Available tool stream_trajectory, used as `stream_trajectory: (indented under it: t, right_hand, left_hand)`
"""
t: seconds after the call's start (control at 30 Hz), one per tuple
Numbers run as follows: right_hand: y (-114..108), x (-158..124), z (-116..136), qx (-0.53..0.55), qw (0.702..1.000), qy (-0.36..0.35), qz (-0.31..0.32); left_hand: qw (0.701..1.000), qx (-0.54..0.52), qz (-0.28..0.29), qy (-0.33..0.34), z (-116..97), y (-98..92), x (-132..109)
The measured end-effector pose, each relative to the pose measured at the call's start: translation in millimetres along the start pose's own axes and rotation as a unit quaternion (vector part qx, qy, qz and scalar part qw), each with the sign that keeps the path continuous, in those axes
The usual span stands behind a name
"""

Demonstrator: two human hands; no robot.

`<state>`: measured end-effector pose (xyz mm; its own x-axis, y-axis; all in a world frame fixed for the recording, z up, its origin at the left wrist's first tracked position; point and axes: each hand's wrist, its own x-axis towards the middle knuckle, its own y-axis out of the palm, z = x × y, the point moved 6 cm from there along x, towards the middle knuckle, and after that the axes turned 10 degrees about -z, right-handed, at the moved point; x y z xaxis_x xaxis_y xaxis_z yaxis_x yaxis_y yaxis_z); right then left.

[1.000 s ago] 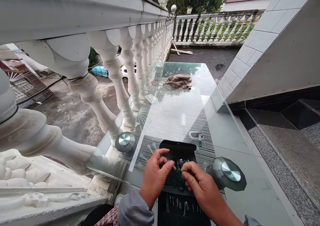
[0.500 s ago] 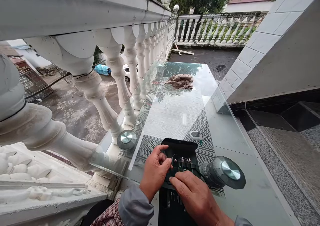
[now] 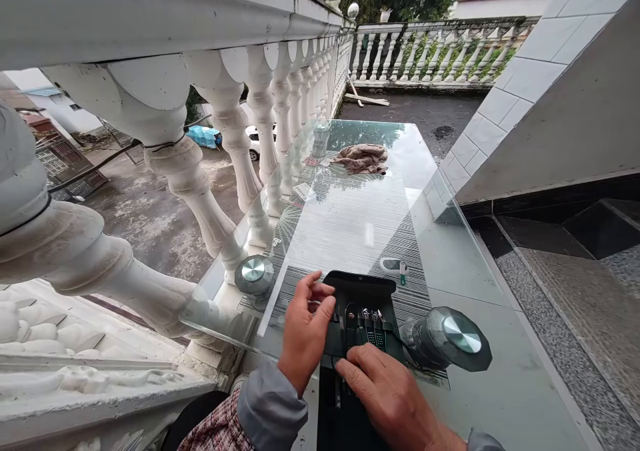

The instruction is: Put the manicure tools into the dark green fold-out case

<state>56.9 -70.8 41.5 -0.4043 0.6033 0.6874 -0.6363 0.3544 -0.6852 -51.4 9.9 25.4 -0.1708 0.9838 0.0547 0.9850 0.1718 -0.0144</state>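
Observation:
A dark manicure case (image 3: 359, 279) lies unfolded on the glass table, with small metal tools (image 3: 373, 316) such as nail clippers held in its loops. My left hand (image 3: 306, 331) is at the case's left edge, thumb and fingers apart with nothing between them. Over the lower half of the case, my right hand (image 3: 395, 394) is closed, its thumb and curled fingertips together by the fold. Whatever lies under those fingertips is hidden. The right hand also covers part of the case's lower section.
The glass table (image 3: 345, 218) has round metal-capped supports, one at left (image 3: 254, 272) and one at right (image 3: 457, 338). A crumpled brown cloth (image 3: 361, 159) lies at its far end. Beyond the case is a small grey-and-white oval item (image 3: 393, 264). White balusters (image 3: 197, 191) line the left side.
My left hand has drawn slightly left, its thumb parting from the right hand's fingers and uncovering more of the case. My right hand has shifted slightly left and stays over the lower part.

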Motion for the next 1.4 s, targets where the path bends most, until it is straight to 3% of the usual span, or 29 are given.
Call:
stream_trajectory:
  t: [0.17,1.03,1.4]
  right_hand:
    - [10,-7,7,0.011,0.999,-0.014,0.033]
    - [23,-9,11,-0.015,0.999,-0.025,0.045]
    - [23,-4,6,-0.018,0.999,0.02,0.043]
  left_hand:
    - [0.997,-0.059,-0.056,-0.003,-4,-12.4,4]
    - [0.997,-0.061,-0.049,-0.01,-4,-7.2,2]
    - [0.998,-0.046,-0.043,-0.008,-4,-5.6,0]
